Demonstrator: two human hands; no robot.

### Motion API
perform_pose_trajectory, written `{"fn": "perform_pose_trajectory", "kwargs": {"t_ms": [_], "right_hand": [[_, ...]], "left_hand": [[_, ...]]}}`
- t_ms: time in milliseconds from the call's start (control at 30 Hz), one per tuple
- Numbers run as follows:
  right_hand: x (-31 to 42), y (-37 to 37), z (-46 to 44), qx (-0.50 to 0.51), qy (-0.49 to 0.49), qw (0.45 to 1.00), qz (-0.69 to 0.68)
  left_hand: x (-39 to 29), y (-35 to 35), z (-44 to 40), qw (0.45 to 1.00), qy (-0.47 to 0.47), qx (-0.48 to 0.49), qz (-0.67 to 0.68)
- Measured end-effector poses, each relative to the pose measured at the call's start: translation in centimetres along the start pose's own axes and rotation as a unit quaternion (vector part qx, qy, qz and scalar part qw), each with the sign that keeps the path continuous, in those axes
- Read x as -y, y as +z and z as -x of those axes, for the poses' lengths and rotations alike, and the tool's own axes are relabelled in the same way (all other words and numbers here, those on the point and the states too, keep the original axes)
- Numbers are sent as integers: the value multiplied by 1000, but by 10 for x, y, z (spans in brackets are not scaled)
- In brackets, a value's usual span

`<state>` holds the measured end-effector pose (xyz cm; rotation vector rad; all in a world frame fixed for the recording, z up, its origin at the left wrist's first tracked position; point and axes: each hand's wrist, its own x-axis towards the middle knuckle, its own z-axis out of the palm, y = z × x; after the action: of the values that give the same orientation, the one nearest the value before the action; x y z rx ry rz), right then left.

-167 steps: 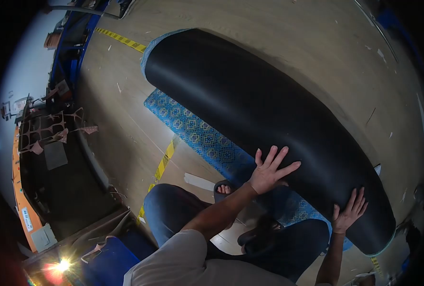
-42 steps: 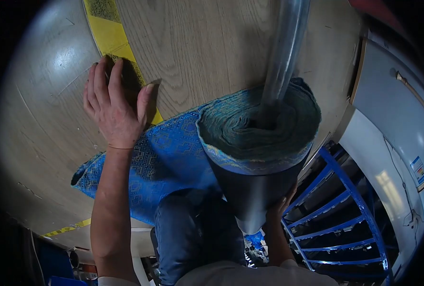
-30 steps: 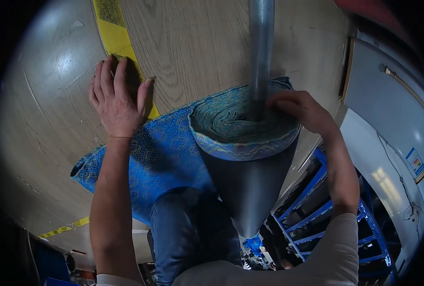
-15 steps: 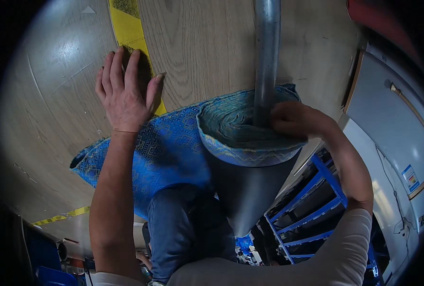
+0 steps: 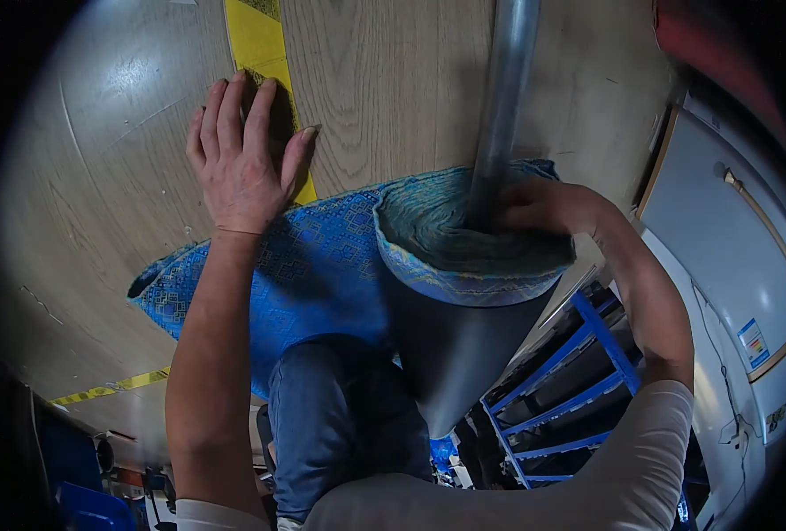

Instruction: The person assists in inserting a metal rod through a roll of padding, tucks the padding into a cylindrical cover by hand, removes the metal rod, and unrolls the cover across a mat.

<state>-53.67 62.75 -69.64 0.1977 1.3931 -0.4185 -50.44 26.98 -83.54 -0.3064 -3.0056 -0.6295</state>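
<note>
So I'm on wood-grain flooring (image 5: 393, 88) here, with a shiny glare patch (image 5: 127, 75) at upper left of the frame. I've got yellow-and-black tape (image 5: 258, 44) running down from the top, another strip (image 5: 118, 386) lower left. Blue metal rack (image 5: 605, 341) lower right, pale panel (image 5: 702, 203) with a sticker (image 5: 754, 343) far right, something red (image 5: 711, 53) upper right, light's kinda dim

There are two hands (image 5: 244, 181) (image 5: 550, 206) — one fabric roll (image 5: 424, 230), one pole (image 5: 508, 88).
</note>
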Motion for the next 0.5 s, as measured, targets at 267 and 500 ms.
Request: {"fn": "perform_pose_trajectory", "kwargs": {"t_ms": [267, 500], "right_hand": [[29, 9, -1, 48, 36, 987, 149], [19, 22, -17, 79, -52, 975, 199]], "left_hand": [[2, 3, 0, 1000, 3, -13, 8], [1, 2, 1, 1000, -7, -19, 15]]}}
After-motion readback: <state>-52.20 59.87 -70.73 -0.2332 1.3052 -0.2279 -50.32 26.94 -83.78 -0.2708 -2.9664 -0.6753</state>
